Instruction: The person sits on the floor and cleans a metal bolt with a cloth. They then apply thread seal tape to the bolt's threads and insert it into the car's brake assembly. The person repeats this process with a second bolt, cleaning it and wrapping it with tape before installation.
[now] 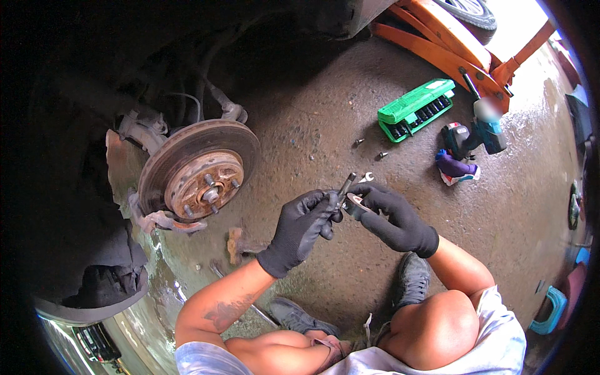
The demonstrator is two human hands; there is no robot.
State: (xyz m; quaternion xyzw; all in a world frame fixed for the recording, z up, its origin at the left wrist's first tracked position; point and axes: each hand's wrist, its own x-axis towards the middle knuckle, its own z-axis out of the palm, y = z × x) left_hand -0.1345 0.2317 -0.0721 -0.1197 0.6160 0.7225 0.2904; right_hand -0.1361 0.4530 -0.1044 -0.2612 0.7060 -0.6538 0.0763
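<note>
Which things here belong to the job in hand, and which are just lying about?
Likely the job:
slim dark metal pin, in the black-gloved left hand
rusty round brake disc
open green plastic socket case
teal-and-black cordless power tool

Seemingly lying about:
crumpled purple bundle
curved turquoise object

We're in a car repair shop, pretty clearly. Tells: exposed brake disc (194, 172) on a hub (211, 195), hammer (235, 246) on a grimy, partly wet floor (300, 134), green box (406, 107) of black sockets (429, 112), cordless power tool (490, 134), orange steel frame (431, 53), plus a car wheel (478, 22) at our upper right.
</note>
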